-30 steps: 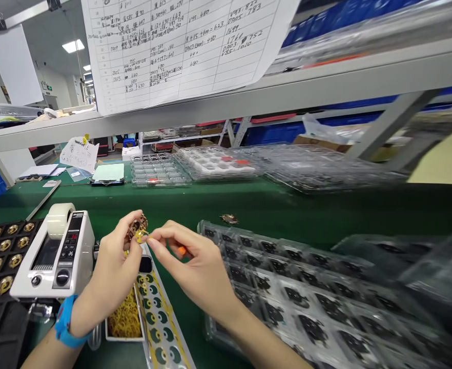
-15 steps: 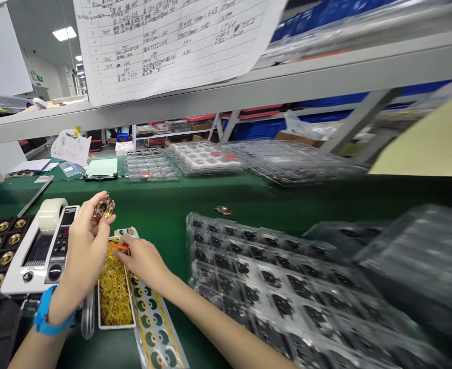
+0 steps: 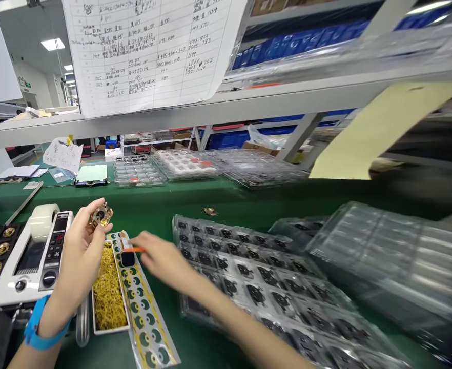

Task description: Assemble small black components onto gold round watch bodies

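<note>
My left hand [image 3: 80, 248] is raised with thumb and fingers closed on a round gold-coloured metal part [image 3: 101, 215]. A blue wristband circles that wrist. My right hand [image 3: 160, 256], slightly blurred, grips a thin orange stick-like tool [image 3: 137, 249]. Its tip is beside a small item with a black square face [image 3: 128, 259], which lies on a strip of stickers [image 3: 146, 318] with dark crescent shapes and yellow pieces. Left of the strip, below my left hand, stands a white-rimmed box [image 3: 128, 312] full of small yellow ring-like pieces [image 3: 108, 297].
A white tape dispenser [image 3: 8, 277] and a black tray of gold rings [image 3: 13, 246] are at left. Clear trays of black parts [image 3: 257, 294] cover the right side. A loose metal part [image 3: 210, 211] lies behind them. Paper sheets hang from the shelf [image 3: 272, 105].
My right hand has moved right with the orange tool, from over the yellow pieces to the sticker strip. The black-faced item now shows. My left hand keeps the round part; the view has shifted.
</note>
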`<action>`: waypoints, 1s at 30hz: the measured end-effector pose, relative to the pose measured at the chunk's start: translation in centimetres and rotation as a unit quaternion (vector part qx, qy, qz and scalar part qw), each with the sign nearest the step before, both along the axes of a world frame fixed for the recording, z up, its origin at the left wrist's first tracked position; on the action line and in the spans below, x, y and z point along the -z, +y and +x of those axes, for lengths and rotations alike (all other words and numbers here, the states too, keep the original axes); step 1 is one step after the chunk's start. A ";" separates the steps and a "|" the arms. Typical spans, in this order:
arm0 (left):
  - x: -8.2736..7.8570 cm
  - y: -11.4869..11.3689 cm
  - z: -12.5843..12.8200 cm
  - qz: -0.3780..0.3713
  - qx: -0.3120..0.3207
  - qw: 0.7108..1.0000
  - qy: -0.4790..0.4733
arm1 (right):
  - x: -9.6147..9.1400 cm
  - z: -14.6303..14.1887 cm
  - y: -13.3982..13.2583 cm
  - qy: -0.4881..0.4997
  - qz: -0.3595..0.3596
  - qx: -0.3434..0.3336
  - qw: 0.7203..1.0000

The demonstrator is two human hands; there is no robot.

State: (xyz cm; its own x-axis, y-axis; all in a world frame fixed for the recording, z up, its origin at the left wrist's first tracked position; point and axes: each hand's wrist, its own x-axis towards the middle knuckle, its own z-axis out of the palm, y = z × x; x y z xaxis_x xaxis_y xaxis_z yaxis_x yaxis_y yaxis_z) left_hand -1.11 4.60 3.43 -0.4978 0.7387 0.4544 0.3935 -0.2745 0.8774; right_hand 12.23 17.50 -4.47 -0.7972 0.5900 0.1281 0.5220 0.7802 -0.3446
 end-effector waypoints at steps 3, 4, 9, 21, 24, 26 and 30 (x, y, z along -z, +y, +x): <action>-0.2 0.1 -0.1 -0.007 0.012 0.999 -0.032 | -1.0 5.5 6.4 -0.034 0.032 0.144 0.988; -0.2 0.2 -0.1 -0.013 0.018 0.999 -0.044 | -1.2 7.4 8.5 -0.054 0.035 0.182 0.981; -0.2 0.6 0.1 -0.052 0.052 0.993 -0.095 | 0.6 14.2 15.2 -0.149 -0.011 0.243 0.958; -0.5 1.0 -0.1 -0.063 0.178 0.949 -0.252 | 1.4 14.3 14.8 0.077 0.038 0.160 0.983; -0.9 0.6 0.1 -0.045 0.181 0.949 -0.256 | -0.9 12.0 13.8 0.170 0.065 0.149 0.972; -1.1 0.3 0.3 -0.039 0.182 0.949 -0.255 | -2.6 9.9 12.5 0.231 0.074 0.135 0.961; -1.3 0.0 0.5 -0.035 0.183 0.952 -0.244 | -5.7 5.6 7.0 0.336 0.069 0.076 0.936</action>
State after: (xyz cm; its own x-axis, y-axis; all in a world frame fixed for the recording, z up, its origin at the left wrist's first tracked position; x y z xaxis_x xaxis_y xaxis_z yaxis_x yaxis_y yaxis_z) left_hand -0.62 4.63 4.69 -0.3399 0.9234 0.1783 -0.1759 -0.2487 0.9525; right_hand 17.80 24.47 1.22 -0.4174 0.6309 0.6540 0.3322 0.7758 -0.5364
